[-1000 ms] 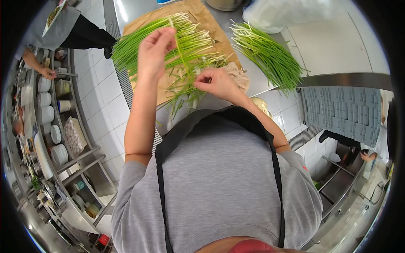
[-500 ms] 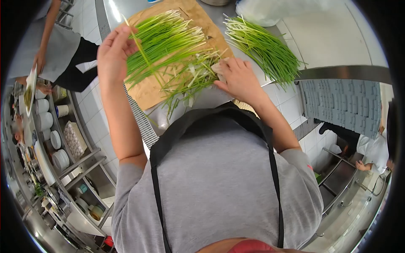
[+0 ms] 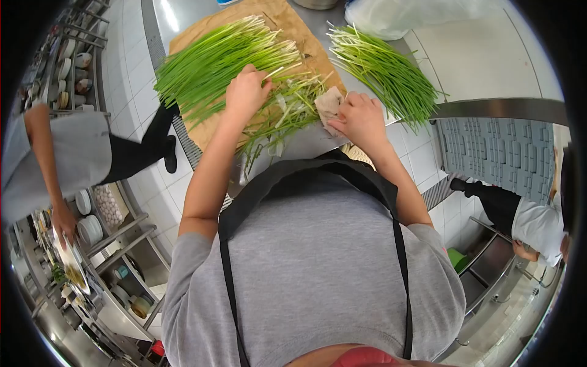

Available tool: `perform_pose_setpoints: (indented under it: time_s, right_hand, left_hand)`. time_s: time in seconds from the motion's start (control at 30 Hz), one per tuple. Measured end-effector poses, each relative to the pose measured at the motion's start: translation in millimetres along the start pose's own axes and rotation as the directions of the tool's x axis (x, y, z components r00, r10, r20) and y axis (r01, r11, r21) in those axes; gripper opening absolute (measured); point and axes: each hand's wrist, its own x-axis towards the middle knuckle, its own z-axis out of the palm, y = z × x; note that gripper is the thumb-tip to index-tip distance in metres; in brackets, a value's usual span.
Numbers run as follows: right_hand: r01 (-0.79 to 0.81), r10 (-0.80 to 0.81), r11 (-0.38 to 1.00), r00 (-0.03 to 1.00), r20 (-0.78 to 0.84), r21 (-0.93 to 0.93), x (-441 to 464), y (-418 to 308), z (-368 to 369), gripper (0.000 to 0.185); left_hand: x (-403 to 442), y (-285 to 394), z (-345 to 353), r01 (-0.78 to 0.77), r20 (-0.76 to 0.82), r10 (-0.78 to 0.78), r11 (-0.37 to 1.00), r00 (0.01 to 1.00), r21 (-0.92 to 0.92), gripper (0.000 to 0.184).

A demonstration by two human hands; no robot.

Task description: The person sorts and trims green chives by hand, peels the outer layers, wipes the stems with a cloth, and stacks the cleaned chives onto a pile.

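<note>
A wide bunch of green chives [image 3: 208, 64] with pale ends lies on brown paper [image 3: 293, 18] on the metal counter. At its lower right edge is my left hand [image 3: 247, 93], fingers curled and pinching among the stalks; the exact grip is partly hidden. Beside it spreads a messy heap of trimmed, yellowish chive scraps [image 3: 284, 116]. My right hand [image 3: 362, 120] is closed on the edge of a crumpled off-white cloth [image 3: 329, 105], right of the scraps. A second, neater bunch of chives [image 3: 388, 76] rests on the counter to the right.
A clear plastic bag [image 3: 391, 18] lies at the back right. On the left, a co-worker [image 3: 67, 159] reaches toward a plate [image 3: 73, 269] by metal shelves holding bowls. Grey stacked trays [image 3: 495, 153] stand on the right, with another person [image 3: 532, 226] below them.
My left hand has come down and right from the raised position where it held a single chive, to the bunch. My right hand and the cloth shifted slightly. The left co-worker moved closer.
</note>
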Motion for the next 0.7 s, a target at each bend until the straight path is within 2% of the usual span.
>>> perform_pose_setpoints:
  time_s: [0.1, 0.13, 0.23, 0.27, 0.3, 0.4, 0.5, 0.6, 0.7]
  right_hand:
    - [-0.066, 0.077, 0.953, 0.997, -0.025, 0.297, 6, 3, -11, 0.021]
    - [-0.056, 0.094, 0.935, 0.991, -0.094, 0.35, 9, 3, -13, 0.02]
    - [-0.008, 0.169, 0.875, 0.942, -0.29, 0.484, 28, 0, -11, 0.018]
    - [0.012, 0.197, 0.855, 0.918, -0.345, 0.519, 35, -3, -10, 0.019]
    - [0.036, 0.225, 0.833, 0.89, -0.397, 0.552, 42, -5, -10, 0.019]
    - [0.177, 0.058, 0.895, 0.865, -0.499, 0.409, 61, -7, -11, 0.02]
    - [0.253, -0.085, 0.895, 0.905, -0.417, 0.366, 65, -11, -14, 0.017]
    - [0.284, -0.143, 0.838, 0.938, -0.315, 0.466, 69, -6, -14, 0.013]
    - [0.196, -0.016, 0.672, 0.968, -0.25, 0.715, 69, -7, -7, 0.01]
  left_hand:
    - [6, 2, -4, 0.0, -0.022, -0.001, 0.999, 1.0, -0.035, 0.017]
    - [6, 6, -9, -0.004, -0.03, 0.002, 0.998, 1.0, -0.056, 0.017]
    - [7, 25, -39, 0.154, 0.145, -0.113, 0.937, 0.983, -0.313, 0.017]
    - [7, 31, -47, 0.143, 0.149, -0.098, 0.934, 0.984, -0.328, 0.017]
    - [5, 36, -54, 0.133, 0.152, -0.085, 0.93, 0.985, -0.343, 0.018]
    - [-1, 46, -71, 0.147, 0.209, -0.073, 0.92, 0.975, -0.364, 0.018]
    - [-9, 49, -76, 0.158, 0.249, -0.06, 0.904, 0.967, -0.396, 0.019]
    - [-13, 44, -74, 0.217, 0.284, -0.076, 0.835, 0.956, -0.506, 0.02]
    - [-17, 31, -60, 0.235, 0.318, -0.03, 0.74, 0.948, -0.63, 0.02]
